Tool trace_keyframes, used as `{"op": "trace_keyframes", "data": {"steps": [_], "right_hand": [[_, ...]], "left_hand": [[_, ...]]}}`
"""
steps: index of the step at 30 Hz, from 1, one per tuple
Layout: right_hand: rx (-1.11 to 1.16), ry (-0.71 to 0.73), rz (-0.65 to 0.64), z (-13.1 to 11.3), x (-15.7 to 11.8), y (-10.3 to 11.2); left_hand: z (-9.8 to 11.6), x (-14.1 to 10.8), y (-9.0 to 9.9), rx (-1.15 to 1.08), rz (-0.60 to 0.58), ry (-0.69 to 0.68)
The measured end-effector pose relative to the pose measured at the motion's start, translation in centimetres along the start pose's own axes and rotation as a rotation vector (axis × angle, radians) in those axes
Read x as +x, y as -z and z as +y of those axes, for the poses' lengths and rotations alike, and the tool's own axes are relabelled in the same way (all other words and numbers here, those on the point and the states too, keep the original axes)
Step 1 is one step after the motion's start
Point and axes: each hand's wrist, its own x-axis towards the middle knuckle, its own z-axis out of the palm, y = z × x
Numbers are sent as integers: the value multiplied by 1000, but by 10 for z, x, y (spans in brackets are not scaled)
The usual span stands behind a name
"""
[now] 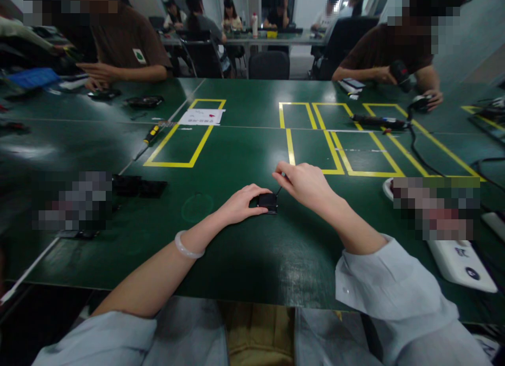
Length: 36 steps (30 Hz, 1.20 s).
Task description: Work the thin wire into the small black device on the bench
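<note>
Between the thumb and fingers of my left hand (245,203), a small black box-shaped part (268,203) is held against the green tabletop (252,261). My right hand (310,183) is closed in a pinch just to the right and a little farther off. From its fingertips a thin dark rod-like piece (279,191) slants down to the part's upper right edge. Whether that piece is a tool or a wire, I cannot tell, and its upper end is hidden in my fingers.
Yellow tape rectangles (192,165) mark the table, one with a white paper sheet (202,117). A yellow-black screwdriver (152,134) lies left, near black parts (140,186). At right are a white device (460,263) and a black cable (418,155). Co-workers sit opposite.
</note>
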Motion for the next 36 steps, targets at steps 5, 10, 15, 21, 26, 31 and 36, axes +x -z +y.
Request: {"op": "trace_keyframes", "data": {"steps": [5,10,15,21,26,31,36], "right_hand": [[10,10,6,0,0,-3],[54,37,28,0,-1,-3],[58,43,38,-1,-2,-2],[68,41,-7,-1,-1,0],[80,41,7,0,-1,-2],[75,46,16,0,-1,-3],[52,44,-3,0,-1,-2]], "left_hand": [[0,0,0,-3,2,12],[0,0,1,-5,-1,11],[-2,-1,-1,-3,1,5],[-3,0,-1,-2,8,4],[-3,-1,-1,-5,11,-8],[-4,-1,-2,-2,8,0],[-2,-1,-1,-4,3,0]]}}
